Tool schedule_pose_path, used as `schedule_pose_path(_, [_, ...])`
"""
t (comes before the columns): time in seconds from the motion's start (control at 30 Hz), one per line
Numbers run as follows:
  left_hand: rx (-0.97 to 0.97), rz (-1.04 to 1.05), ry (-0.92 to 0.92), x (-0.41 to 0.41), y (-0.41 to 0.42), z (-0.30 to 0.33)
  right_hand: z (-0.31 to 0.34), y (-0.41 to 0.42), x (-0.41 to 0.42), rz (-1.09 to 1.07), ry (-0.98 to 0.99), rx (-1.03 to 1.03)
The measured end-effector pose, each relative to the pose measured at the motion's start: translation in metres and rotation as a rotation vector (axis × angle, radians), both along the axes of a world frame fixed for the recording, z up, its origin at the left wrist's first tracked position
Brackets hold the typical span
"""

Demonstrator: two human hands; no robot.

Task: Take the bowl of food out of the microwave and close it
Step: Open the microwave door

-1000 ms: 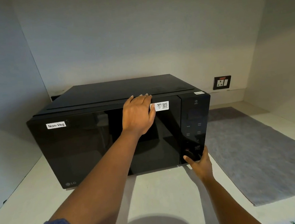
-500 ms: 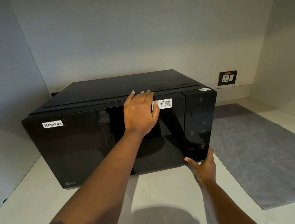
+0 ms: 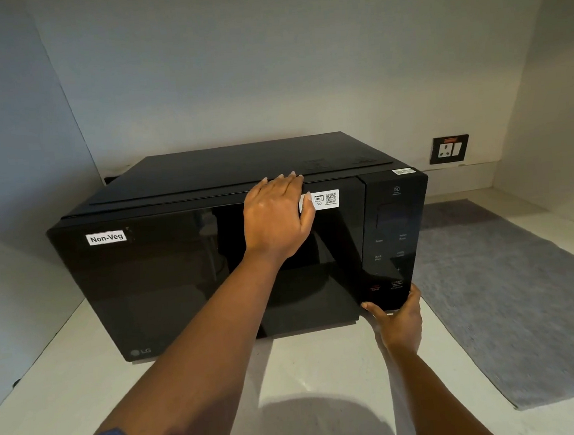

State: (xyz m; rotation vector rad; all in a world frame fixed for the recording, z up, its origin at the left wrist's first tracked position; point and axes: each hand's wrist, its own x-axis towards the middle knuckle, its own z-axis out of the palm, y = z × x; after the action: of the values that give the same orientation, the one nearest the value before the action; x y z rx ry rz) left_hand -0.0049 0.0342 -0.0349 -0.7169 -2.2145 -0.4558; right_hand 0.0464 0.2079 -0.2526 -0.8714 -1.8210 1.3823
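A black microwave (image 3: 166, 278) with a "Non-Veg" label stands on the pale counter, and its dark glass door (image 3: 181, 294) is shut. No bowl shows through the glass. My left hand (image 3: 275, 218) lies on the upper part of the door, fingers hooked over its top edge, beside a QR sticker (image 3: 325, 199). My right hand (image 3: 398, 321) cups the bottom edge of the control panel (image 3: 390, 243), thumb on the front and fingers round the lower right corner.
A grey mat (image 3: 510, 285) lies on the counter (image 3: 86, 387) to the right of the microwave. A wall socket (image 3: 448, 149) sits on the back wall at the right. Walls close the niche in on the left, back and right.
My right hand has slid from the lower buttons of the control panel down to the panel's bottom edge. My left hand stays on the door's top edge. The door remains shut.
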Motion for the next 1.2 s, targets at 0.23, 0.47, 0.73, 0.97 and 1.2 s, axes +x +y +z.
schedule_pose_path(0.23, [-0.022,-0.005,0.01,0.003,-0.004,0.001,0.0,0.0,-0.007,0.011,0.02,-0.027])
schedule_pose_path(0.47, [-0.066,0.003,0.002,0.004,-0.006,0.0,-0.007,0.01,0.0,0.108,-0.021,0.036])
schedule_pose_path(0.73, [-0.127,0.013,-0.015,0.006,-0.009,0.001,0.099,0.003,0.014,-0.357,0.481,0.319])
schedule_pose_path(0.97, [-0.243,0.029,-0.009,0.008,-0.012,0.004,0.219,-0.024,0.01,0.163,0.44,0.952])
schedule_pose_path(1.2, [-0.301,0.039,-0.072,0.013,-0.018,0.007,0.224,-0.028,0.011,0.385,0.033,1.138])
